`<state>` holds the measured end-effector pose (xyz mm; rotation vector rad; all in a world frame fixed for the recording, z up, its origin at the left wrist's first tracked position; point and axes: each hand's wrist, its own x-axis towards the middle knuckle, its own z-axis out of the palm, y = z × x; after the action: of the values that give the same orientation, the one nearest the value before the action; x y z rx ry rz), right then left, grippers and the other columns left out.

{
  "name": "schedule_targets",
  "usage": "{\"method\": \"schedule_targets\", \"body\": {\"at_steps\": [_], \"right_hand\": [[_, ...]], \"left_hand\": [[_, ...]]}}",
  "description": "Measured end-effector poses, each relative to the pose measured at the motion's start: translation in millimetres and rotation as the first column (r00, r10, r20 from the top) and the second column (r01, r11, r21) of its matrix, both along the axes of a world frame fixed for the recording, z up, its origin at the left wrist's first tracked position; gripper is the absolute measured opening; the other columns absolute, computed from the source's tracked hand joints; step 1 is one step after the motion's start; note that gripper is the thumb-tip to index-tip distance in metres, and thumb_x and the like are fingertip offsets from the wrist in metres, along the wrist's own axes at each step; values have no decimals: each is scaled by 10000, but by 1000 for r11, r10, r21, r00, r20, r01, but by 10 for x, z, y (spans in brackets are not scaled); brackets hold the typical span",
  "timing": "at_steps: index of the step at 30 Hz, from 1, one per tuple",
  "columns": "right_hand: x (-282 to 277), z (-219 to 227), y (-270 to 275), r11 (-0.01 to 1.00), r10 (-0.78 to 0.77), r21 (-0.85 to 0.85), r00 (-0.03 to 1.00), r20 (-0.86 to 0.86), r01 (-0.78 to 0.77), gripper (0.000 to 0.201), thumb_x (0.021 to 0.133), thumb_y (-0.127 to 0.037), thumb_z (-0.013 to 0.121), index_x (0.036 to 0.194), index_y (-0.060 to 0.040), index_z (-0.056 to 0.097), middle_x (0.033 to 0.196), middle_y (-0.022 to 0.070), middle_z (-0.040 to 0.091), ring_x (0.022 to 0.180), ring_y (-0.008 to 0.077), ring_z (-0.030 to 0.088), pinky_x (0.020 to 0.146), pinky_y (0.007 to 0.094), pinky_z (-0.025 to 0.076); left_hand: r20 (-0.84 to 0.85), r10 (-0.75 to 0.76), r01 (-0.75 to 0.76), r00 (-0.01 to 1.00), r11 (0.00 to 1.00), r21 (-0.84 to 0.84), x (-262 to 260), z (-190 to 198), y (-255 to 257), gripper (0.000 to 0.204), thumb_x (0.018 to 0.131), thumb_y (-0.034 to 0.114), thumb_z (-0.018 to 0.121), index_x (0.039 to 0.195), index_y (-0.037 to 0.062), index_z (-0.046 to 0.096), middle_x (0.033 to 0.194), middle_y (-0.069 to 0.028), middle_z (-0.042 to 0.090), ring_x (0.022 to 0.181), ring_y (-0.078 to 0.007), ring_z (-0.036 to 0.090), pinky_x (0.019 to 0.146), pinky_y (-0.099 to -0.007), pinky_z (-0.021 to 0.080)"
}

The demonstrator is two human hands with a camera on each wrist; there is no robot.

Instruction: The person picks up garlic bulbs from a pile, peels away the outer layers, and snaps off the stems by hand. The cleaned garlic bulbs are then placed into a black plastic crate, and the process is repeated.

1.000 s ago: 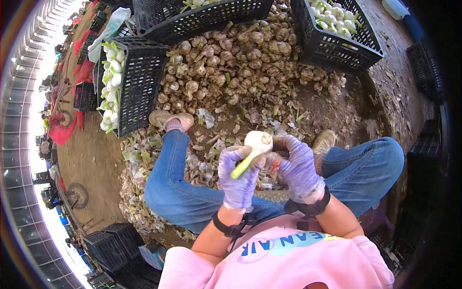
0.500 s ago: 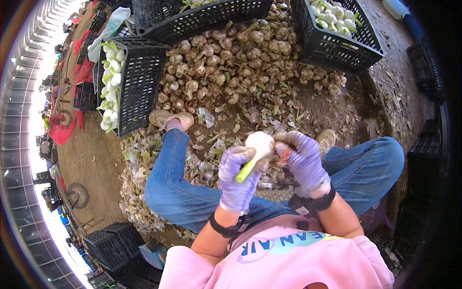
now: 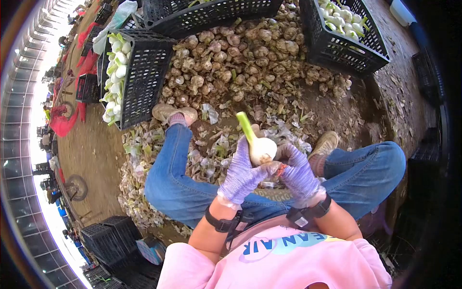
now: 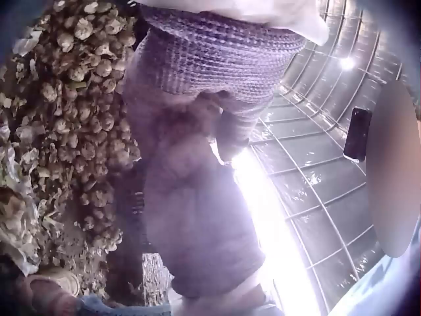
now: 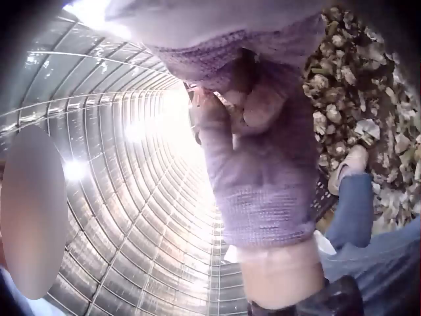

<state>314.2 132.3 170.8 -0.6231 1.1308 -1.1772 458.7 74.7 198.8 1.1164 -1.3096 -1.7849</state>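
A peeled white garlic bulb (image 3: pixel 263 150) with a short green stem is between the two hands in the head view. The stem points away from the body, and the brownish root end faces the person. My left hand (image 3: pixel 242 172), in a purple knit glove, grips the bulb from the left with its thumb along the near side. My right hand (image 3: pixel 297 172), gloved alike, has curled fingers at the bulb's right side and its thumb near the root end. Something small and red (image 3: pixel 282 169) shows at the right thumb. Gloves hide the bulb in the left and right wrist views.
Beyond the feet lies a heap of unpeeled garlic (image 3: pixel 231 58). Black crates of peeled bulbs stand at the left (image 3: pixel 147 77) and right (image 3: pixel 344 53), with another crate (image 3: pixel 211 19) at the back. Loose skins (image 3: pixel 211 159) litter the ground between the legs.
The bulb has been turned over: its stem pointed toward the body and now points away. The left hand has turned with it. The right hand drew back slightly, then came close again.
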Motion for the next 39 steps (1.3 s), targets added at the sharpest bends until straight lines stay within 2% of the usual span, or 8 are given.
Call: {"method": "schedule_targets", "body": {"at_steps": [8,21,27,30,33,35,37,39], "right_hand": [[-223,310,-158,1000,-12,-12,999,-38,11,379,828,-160,631,1154,5,530,1029,79,594,942,133,554,839,272,449],[-278,323,-181,989,23,140,993,112,-39,272,767,-170,705,978,-13,633,868,39,644,765,100,592,681,239,478],[-344,324,-168,982,130,138,991,16,-131,253,782,-160,683,985,-18,632,847,33,638,754,88,579,685,244,471],[-364,159,-89,980,182,-63,979,-89,-188,258,798,-149,660,1020,-26,616,879,29,627,785,96,569,714,262,466],[-327,197,-97,951,246,-161,961,-130,-265,305,829,-154,614,1101,-23,567,979,37,607,888,112,552,781,278,452],[-282,144,-90,991,123,-46,992,31,-122,305,849,-163,585,1117,-20,550,1018,57,596,950,110,532,814,281,441],[-266,26,-44,979,132,-154,990,-45,-137,433,836,-274,615,1177,-28,511,1085,86,571,1010,153,521,854,328,435],[-267,67,38,993,-21,95,691,723,-69,630,801,-429,628,1260,-43,437,1172,115,530,1056,232,521,879,406,431]], "left_hand": [[538,-174,308,824,936,-169,87,193,-18,853,569,180,839,1266,18,375,1101,-140,543,1002,-201,554,866,-316,458],[527,-52,301,848,866,-400,148,127,40,825,514,164,846,1224,44,444,1099,-115,561,1014,-226,563,886,-321,448],[-151,-11,34,988,988,151,105,125,90,676,676,430,751,1157,34,488,1029,-123,585,890,-199,605,743,-299,504],[-558,45,340,829,751,566,233,-151,48,764,789,710,399,1139,42,519,892,-112,624,808,-196,620,665,-360,541],[-303,241,93,922,622,777,146,-215,73,770,766,730,406,1121,58,530,903,-115,628,761,-192,618,640,-347,539],[-349,15,224,937,741,634,161,-254,39,727,769,692,470,1157,77,493,978,-102,592,755,-188,604,662,-335,535],[-18,97,-93,995,983,156,16,-356,105,697,756,586,601,1182,57,445,1010,-122,573,829,-227,610,599,-350,541],[-92,106,-92,990,986,139,49,-104,77,719,706,451,729,1217,69,399,1089,-94,532,931,-213,585,676,-319,549]]}}
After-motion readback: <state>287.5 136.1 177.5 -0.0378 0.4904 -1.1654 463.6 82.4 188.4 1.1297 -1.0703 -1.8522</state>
